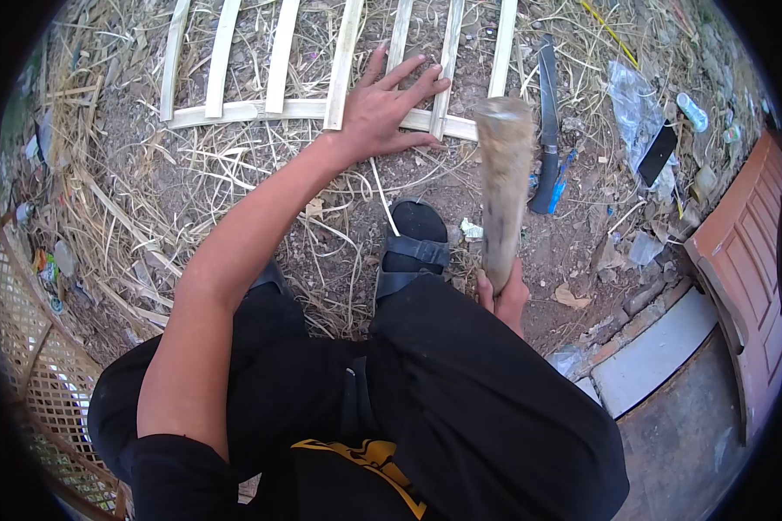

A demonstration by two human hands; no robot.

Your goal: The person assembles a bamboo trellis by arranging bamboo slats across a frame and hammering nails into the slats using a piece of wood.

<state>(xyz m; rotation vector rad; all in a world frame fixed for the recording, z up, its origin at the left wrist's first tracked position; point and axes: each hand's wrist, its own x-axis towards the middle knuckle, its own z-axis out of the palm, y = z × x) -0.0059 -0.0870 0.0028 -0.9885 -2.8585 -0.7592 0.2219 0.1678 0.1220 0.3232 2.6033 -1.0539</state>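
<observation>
My left hand (389,108) lies with spread fingers over the pale bamboo strips, its fingertips on two upright strips (446,78) where they meet the curved cross strip (302,108). Nothing is gripped in it. My right hand (506,302) is wrapped round the narrow lower end of a worn wooden mallet (504,187). The mallet's thick end points up and away, just right of the cross strip's right end. Several more strips, such as one at the left (223,61), reach from the cross strip to the top edge.
A long knife (548,122) with a blue-marked handle lies right of the mallet. Plastic wrapping (632,100) and a black flat piece (658,154) are farther right. A woven lattice (39,373) stands at left, a brown panel (752,260) at right. Bamboo shavings cover the ground.
</observation>
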